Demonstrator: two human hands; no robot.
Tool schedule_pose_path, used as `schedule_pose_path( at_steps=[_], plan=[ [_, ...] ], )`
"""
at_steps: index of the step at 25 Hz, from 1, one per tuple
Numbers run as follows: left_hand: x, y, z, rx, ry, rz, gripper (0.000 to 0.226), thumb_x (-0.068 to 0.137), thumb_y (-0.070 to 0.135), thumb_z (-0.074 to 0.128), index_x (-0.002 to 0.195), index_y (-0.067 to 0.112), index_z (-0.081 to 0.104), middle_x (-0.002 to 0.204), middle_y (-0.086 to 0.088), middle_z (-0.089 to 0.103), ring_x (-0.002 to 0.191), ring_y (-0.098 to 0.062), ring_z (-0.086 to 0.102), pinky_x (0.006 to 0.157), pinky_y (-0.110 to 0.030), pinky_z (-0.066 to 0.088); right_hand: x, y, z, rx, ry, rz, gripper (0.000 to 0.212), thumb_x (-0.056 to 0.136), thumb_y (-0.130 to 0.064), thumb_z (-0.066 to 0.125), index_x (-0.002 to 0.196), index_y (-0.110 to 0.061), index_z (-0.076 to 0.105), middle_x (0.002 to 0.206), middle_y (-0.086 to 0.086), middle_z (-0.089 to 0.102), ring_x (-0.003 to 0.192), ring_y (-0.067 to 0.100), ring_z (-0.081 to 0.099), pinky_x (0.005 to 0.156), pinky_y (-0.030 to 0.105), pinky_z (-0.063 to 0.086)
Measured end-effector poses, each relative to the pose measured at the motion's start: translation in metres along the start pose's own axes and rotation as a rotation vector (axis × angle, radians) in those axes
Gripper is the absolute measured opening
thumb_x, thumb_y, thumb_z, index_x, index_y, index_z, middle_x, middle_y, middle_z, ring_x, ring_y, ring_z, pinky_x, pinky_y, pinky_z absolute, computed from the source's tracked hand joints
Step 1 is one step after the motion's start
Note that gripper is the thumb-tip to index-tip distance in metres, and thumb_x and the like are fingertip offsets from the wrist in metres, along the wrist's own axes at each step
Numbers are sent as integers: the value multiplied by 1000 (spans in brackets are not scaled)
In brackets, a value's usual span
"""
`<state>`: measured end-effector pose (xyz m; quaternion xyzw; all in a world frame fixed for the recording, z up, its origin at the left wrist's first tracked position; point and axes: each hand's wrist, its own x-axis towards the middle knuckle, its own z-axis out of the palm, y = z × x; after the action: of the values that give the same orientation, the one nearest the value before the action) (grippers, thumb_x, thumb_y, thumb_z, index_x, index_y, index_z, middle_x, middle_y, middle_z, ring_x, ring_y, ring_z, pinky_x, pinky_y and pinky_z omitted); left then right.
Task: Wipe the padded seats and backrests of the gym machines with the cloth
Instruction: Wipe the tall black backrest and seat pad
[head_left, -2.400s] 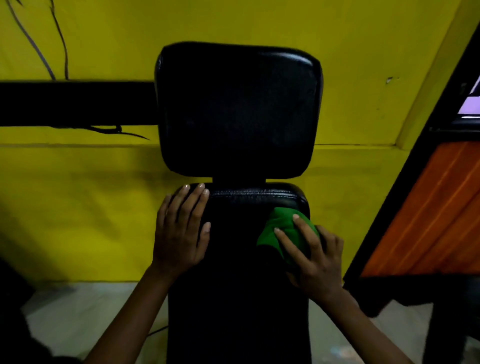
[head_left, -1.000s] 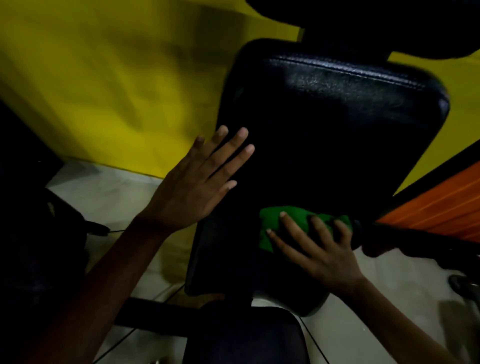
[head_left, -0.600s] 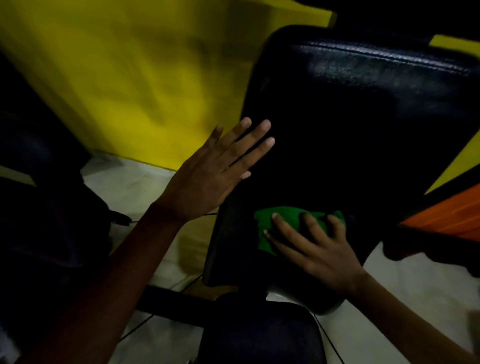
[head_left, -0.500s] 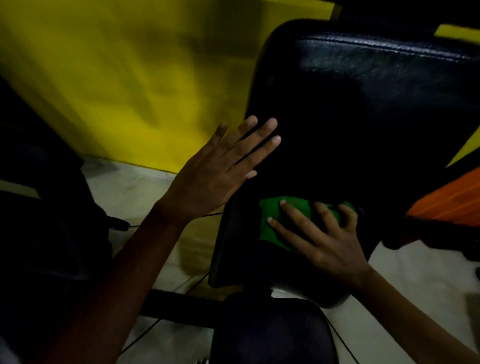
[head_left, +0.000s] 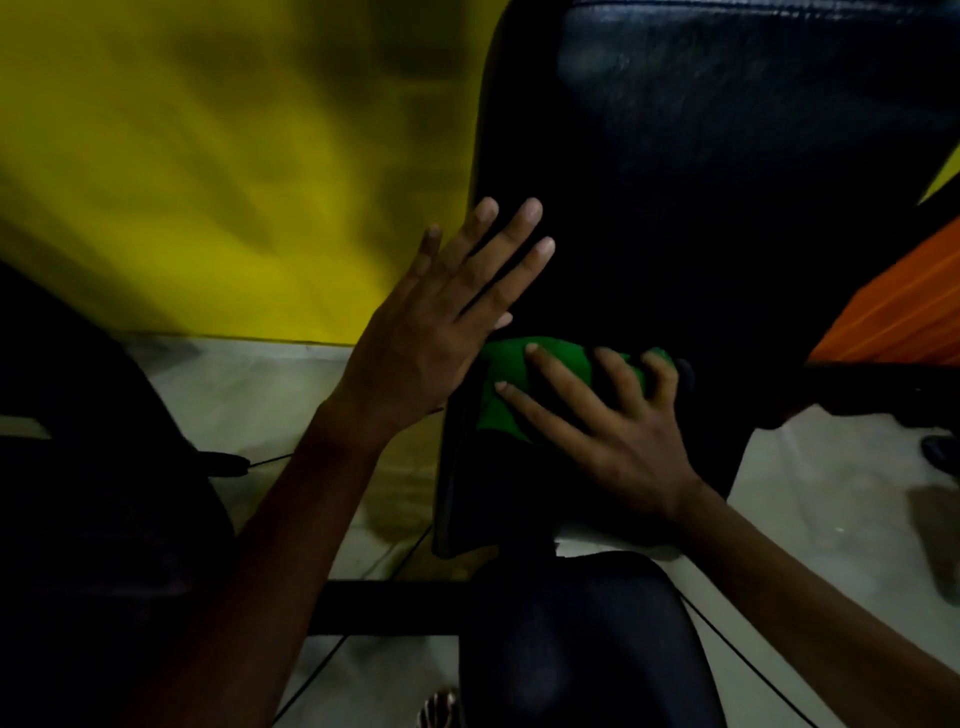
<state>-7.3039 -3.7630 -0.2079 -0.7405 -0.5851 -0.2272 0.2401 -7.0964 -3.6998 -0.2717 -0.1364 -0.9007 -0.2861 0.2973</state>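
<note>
1. The right hand (head_left: 608, 431) presses a green cloth (head_left: 511, 387) flat on the black backrest (head_left: 727, 208). I think it does this so the cloth can rub the pad clean.
2. The fingers (head_left: 558, 371) of the right hand are spread wide and bent a little over the cloth. The cloth sits under them and pokes out past the fingertips, up and to the left.
3. The left hand (head_left: 441, 332) is just left of the cloth. It is flat and wide open, with straight fingers, and it holds nothing.
4. The tips of the left hand lie over the left edge of the backrest. It may be keeping the pad from wobbling, but I cannot tell if it really touches.
5. The low part of the backrest is under the right hand. Most of the pad goes up above both hands.
6. The black seat (head_left: 582, 639) is below the right wrist. It looks like it has to be wiped too.
7. Behind the left hand is a yellow wall (head_left: 234, 156).
</note>
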Motion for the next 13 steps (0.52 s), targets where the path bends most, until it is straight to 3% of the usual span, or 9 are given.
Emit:
schedule_pose_path(
  at_steps=[5,9,13],
  plan=[
    [1,3,-8,141,-40,2,55,100,20,49,148,12,25,154,-12,24,144,-31,19,116,-46,21,-8,-9,8,45,-67,-261,37,98,-23,40,134,-27,51,143,3,37,107,33,44,83,47,34],
    [0,2,-11,186,-83,-12,58,100,24,50,149,12,22,155,-14,24,144,-31,18,114,-47,26,-6,-21,12,65,-29,54,39,96,-32,47,135,-33,50,144,1,37,108,34,43,85,47,34],
    [-3,6,-9,231,-97,-1,58,100,28,48,149,10,22,154,-16,26,143,-34,20,114,-49,27,-23,-37,23,98,-55,-210,45,91,-27,54,135,-28,51,143,3,46,107,34,43,85,46,33]
  ],
)
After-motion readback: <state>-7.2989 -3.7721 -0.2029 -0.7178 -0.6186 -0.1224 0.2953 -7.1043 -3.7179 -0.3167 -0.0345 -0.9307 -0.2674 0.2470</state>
